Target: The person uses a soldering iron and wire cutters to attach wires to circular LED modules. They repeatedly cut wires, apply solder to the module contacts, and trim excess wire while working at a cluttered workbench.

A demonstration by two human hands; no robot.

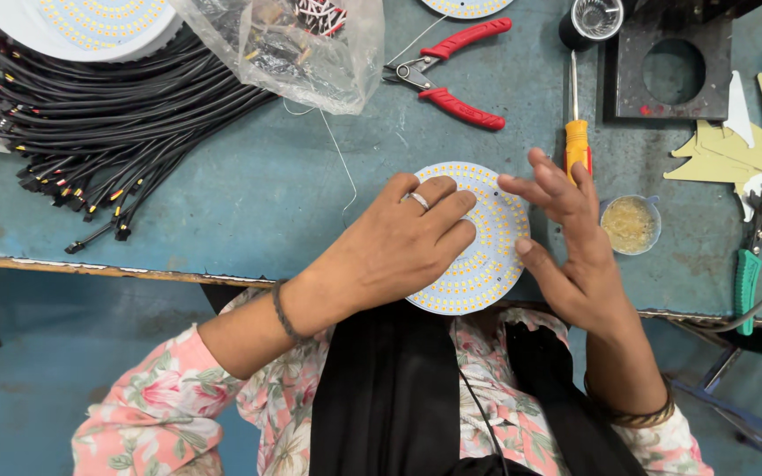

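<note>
A round white disc studded with small yellow lamp chips (pixel 487 256) lies at the near edge of the blue-green table (pixel 249 185). My left hand (pixel 399 242), with a ring on one finger, rests flat on the disc's left half. My right hand (pixel 571 238) touches the disc's right rim with thumb and fingertips, fingers spread. Neither hand lifts the disc.
A bundle of black cables (pixel 108 115) fans across the left. A clear plastic bag (pixel 297 44), red-handled pliers (pixel 451 75), a yellow-handled screwdriver (pixel 577 132), a small cup of yellowish paste (pixel 630 224), a dark plate with a round hole (pixel 672 70), green-handled pliers (pixel 747 273) and paper scraps (pixel 751 150) surround the disc.
</note>
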